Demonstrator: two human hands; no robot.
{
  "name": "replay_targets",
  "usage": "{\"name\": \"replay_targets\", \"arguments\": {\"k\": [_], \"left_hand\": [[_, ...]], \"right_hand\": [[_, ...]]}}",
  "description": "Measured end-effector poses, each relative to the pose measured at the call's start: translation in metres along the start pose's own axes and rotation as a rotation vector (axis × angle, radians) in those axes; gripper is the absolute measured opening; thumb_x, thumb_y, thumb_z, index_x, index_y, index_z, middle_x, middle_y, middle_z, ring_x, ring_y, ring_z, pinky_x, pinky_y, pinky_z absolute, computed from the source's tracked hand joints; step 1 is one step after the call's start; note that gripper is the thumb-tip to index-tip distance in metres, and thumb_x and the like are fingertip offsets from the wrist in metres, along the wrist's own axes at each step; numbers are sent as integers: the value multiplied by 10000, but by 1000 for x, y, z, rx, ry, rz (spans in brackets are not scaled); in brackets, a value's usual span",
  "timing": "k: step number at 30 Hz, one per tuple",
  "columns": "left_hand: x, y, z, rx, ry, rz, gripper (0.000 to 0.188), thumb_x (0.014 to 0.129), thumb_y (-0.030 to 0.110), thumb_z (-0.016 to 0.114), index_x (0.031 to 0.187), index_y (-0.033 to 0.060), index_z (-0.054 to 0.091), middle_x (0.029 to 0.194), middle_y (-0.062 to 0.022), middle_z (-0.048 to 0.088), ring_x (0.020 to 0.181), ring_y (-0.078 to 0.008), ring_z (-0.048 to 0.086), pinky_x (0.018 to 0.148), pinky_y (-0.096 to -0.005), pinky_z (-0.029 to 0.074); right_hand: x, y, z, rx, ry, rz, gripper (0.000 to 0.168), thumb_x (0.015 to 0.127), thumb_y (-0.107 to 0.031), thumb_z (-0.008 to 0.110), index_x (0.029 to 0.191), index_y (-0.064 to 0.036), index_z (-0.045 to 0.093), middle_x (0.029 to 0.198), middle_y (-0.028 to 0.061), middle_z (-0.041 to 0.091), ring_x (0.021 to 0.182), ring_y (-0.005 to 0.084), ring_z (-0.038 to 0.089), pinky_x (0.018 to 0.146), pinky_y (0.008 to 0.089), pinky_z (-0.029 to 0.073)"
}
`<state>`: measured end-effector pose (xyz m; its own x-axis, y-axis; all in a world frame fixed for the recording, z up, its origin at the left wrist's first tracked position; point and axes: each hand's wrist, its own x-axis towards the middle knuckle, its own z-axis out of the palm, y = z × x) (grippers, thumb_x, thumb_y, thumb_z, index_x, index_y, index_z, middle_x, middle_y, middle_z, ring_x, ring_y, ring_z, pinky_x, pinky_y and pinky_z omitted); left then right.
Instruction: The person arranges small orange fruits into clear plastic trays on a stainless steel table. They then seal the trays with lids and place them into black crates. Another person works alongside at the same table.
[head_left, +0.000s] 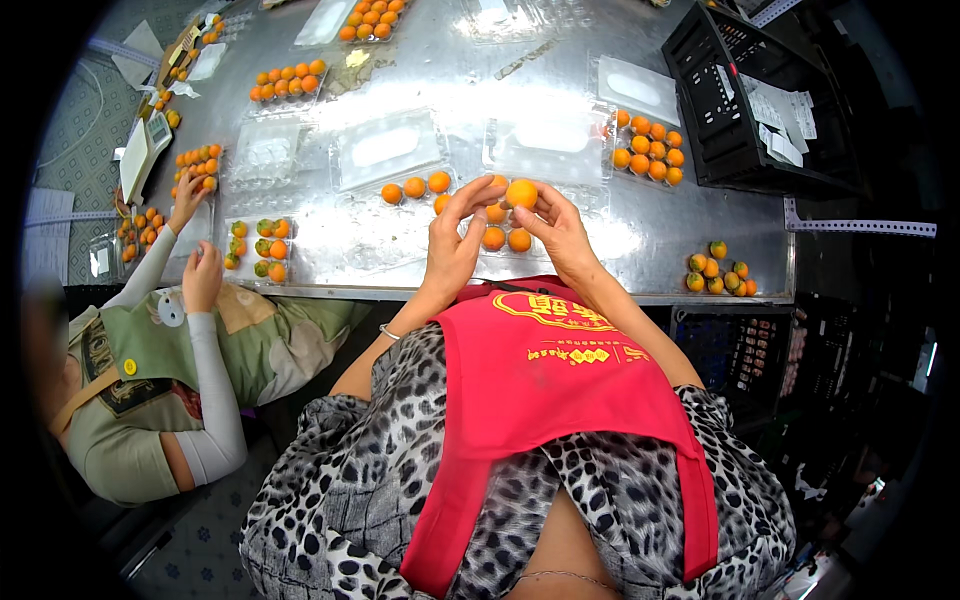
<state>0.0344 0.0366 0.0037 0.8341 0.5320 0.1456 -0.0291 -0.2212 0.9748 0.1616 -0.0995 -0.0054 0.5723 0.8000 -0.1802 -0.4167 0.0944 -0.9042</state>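
Between the thumb and fingers of my right hand (553, 221) is a small round orange fruit (521, 194), held above a clear plastic tray. My left hand (456, 238) is just to its left, thumb and fingers curved near another orange fruit (496, 213) in the tray; whether it touches that fruit is unclear. Two more fruits (493, 238) lie in the tray's near row. Left of my left hand, several fruits (414, 187) sit in another clear tray (375, 225). Behind both hands lie the trays' clear lids (551, 150).
A filled fruit tray (649, 150) and a black plastic crate (686, 97) holding papers stand at the right. Loose greenish-orange fruits (710, 268) lie near the table's right corner. On the left, a co-worker's hands (201, 277) are among fruit trays (255, 251) and a scale (142, 161).
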Motion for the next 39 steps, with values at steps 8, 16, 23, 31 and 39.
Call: {"name": "replay_targets", "arguments": {"k": [8,16,23,31,39], "left_hand": [[3,-11,5,-40,2,-49,299,1049,131,589,1320,36,671,1159,-127,721,1079,-206,693,891,-325,551],[2,-25,4,166,-49,-83,282,1026,119,629,1292,40,681,1123,-111,705,995,-204,686,831,-324,550],[-11,-37,4,586,-326,204,364,918,100,690,1275,33,659,1371,-104,627,1240,-341,541,1068,-425,456],[-12,-33,6,725,-353,252,441,849,66,722,1281,18,650,1439,-85,578,1167,-337,562,1001,-419,501],[-10,-30,4,792,-404,230,547,825,101,762,1350,60,614,1412,-71,568,1096,-310,578,951,-421,517]], "right_hand": [[2,1,-6,-490,14,-212,441,902,-188,800,1278,-38,626,1045,54,736,876,125,690,814,289,550],[28,9,-72,-357,242,-64,374,925,-220,803,1173,-46,583,1015,97,764,850,133,714,715,281,564],[71,-28,-227,-1102,671,-240,405,810,-178,841,1177,-57,718,967,120,746,810,247,723,769,384,568],[89,-55,-230,-1545,410,-328,342,822,-95,781,1158,-74,721,1099,156,682,985,371,677,852,481,545],[63,-52,-173,-1538,514,-516,224,855,-121,757,1071,-76,721,1025,144,660,965,364,660,814,450,535]]}}
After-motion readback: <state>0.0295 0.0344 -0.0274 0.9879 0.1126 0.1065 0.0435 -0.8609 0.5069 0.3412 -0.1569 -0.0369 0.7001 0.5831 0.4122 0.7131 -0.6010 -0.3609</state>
